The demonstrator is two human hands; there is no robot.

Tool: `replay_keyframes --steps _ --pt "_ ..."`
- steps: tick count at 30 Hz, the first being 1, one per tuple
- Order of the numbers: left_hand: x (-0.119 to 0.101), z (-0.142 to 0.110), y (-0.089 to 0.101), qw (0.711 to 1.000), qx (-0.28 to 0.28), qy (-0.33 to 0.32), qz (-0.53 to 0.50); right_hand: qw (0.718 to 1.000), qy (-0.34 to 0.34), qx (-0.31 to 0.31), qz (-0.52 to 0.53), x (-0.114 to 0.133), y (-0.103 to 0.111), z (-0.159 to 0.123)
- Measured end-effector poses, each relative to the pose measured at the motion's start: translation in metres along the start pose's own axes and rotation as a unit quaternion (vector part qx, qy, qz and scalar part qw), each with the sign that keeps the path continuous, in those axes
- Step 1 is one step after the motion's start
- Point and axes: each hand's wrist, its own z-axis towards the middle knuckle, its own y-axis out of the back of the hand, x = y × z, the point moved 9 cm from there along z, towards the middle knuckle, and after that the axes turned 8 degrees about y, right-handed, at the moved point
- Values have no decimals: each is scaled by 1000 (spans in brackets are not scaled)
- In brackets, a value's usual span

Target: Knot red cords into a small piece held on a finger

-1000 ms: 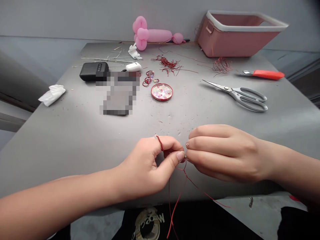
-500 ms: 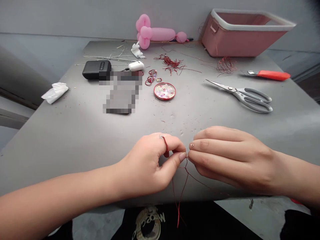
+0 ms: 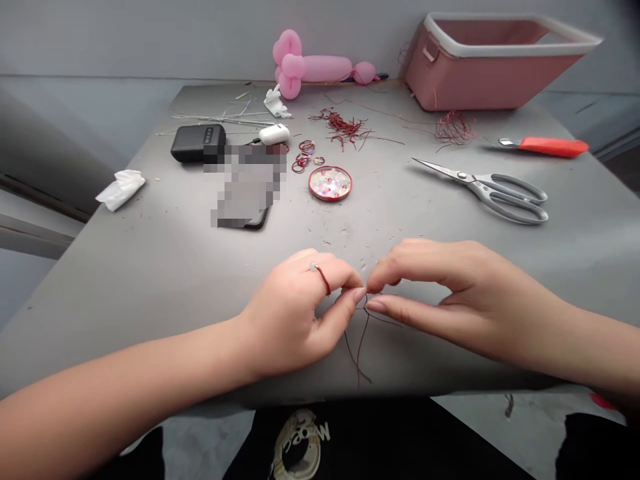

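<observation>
Red thread (image 3: 367, 315) is pinched by the left hand (image 3: 303, 313) above the table (image 3: 195, 273); loose ends are best held apart. The right hand (image 3: 450, 293) is slightly parted beside it; its hold cannot be told.

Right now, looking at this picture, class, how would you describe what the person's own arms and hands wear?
The left hand wears a thin red cord ring with a small, pale, rounded bead. No ring shows on the right hand. Neither hand wears a glove, and no sleeve covers the visible part of either forearm.
</observation>
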Motion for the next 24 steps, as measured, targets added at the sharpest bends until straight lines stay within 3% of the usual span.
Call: replay_keyframes --steps 5,9,11,13,19,24 --pt "-9 -1 10 997 -63 -49 6 980 135 -75 -127 27 10 2" --pt "-14 -2 16 993 -94 -64 29 912 230 -125 -315 53 10 -7" --pt "-15 -2 19 993 -101 -61 29 878 272 -146 -366 63 7 -12" --pt "-13 -1 21 993 -105 -54 17 863 296 -163 -376 65 5 -15" --pt "-7 -2 24 990 -124 -43 -59 872 314 -212 -311 55 7 -16" --pt "-7 -8 23 979 -135 -51 -146 881 342 -189 -267 59 10 -15"
